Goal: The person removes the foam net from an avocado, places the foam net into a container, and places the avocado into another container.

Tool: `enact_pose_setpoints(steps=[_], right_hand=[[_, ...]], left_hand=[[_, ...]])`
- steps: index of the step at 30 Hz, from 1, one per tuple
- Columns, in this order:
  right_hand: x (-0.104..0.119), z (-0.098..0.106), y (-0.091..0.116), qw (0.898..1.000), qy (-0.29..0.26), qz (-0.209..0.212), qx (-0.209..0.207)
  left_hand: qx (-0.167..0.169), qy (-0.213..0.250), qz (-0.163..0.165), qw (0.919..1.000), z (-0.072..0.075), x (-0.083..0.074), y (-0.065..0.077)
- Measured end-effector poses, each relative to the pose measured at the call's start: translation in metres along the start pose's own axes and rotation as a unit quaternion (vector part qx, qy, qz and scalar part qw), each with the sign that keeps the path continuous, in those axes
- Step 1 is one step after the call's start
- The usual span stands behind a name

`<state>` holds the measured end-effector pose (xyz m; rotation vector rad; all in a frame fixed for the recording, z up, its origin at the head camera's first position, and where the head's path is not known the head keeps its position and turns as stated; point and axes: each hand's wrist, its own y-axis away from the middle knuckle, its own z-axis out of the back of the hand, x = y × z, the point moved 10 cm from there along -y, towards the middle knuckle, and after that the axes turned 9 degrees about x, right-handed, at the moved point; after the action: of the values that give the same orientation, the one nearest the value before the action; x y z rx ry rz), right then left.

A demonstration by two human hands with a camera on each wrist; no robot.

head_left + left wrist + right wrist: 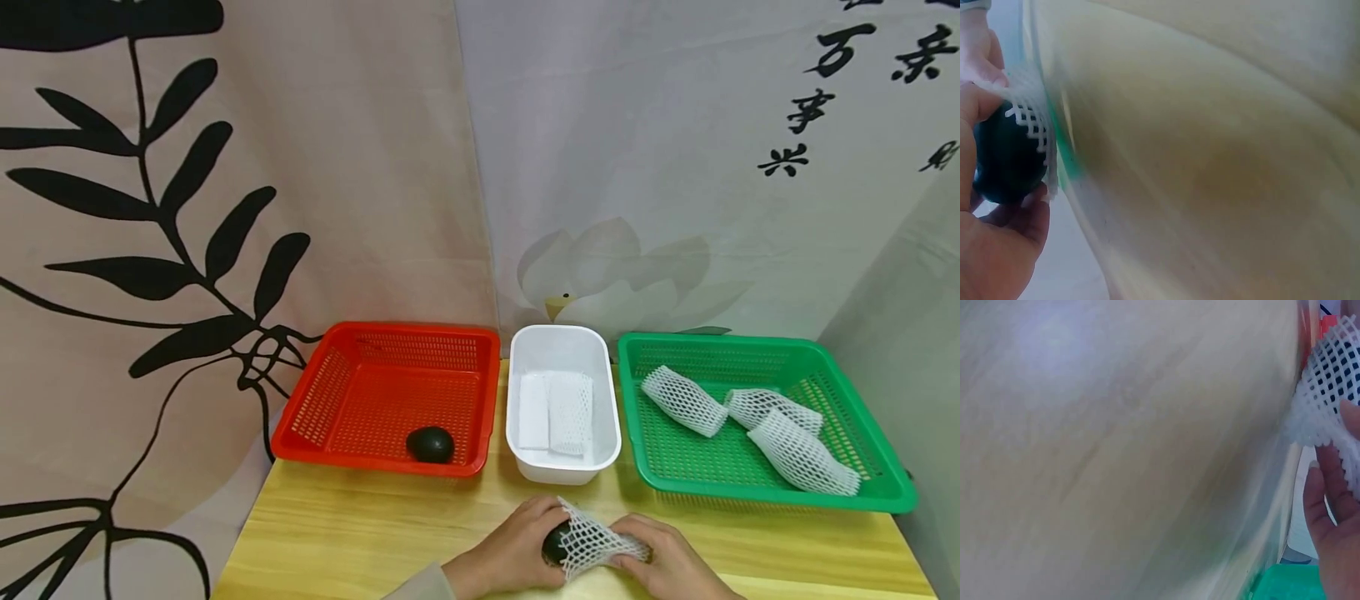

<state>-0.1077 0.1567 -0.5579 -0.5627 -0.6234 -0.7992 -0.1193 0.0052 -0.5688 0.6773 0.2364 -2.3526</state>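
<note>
Low in the head view, my left hand grips a dark avocado by its left end. A white foam net sleeve covers the avocado's right part. My right hand pinches the narrow far end of that sleeve. In the left wrist view, the fingers and thumb curl round the avocado, with the net's open edge part way over it. The right wrist view shows the stretched sleeve with the dark fruit behind its mesh.
A red basket holding another avocado stands at the back left of the wooden table. Flat white net sleeves lie in a white bin in the middle. At right, a green basket holds several net-wrapped pieces.
</note>
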Motion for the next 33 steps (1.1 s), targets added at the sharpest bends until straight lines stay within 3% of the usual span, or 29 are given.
enact_pose_setpoints(steps=[9, 20, 24, 33], right_hand=[[0.001, 0.018, 0.005, 0.999, 0.029, -0.027, -0.032], [0.028, 0.048, 0.006, 0.997, 0.023, 0.024, -0.072], [0.043, 0.061, 0.002, 0.992, 0.011, 0.077, -0.102], [0.090, 0.097, -0.012, 0.963, -0.055, 0.209, -0.162]], left_hand=[[-0.050, 0.012, 0.030, 0.9982, 0.022, 0.007, 0.013], [-0.115, 0.032, -0.009, 0.9928, 0.068, 0.002, 0.036], [-0.143, 0.044, -0.019, 0.9885, 0.088, 0.000, 0.047], [-0.218, 0.025, -0.051, 0.9744, 0.126, 0.002, 0.061]])
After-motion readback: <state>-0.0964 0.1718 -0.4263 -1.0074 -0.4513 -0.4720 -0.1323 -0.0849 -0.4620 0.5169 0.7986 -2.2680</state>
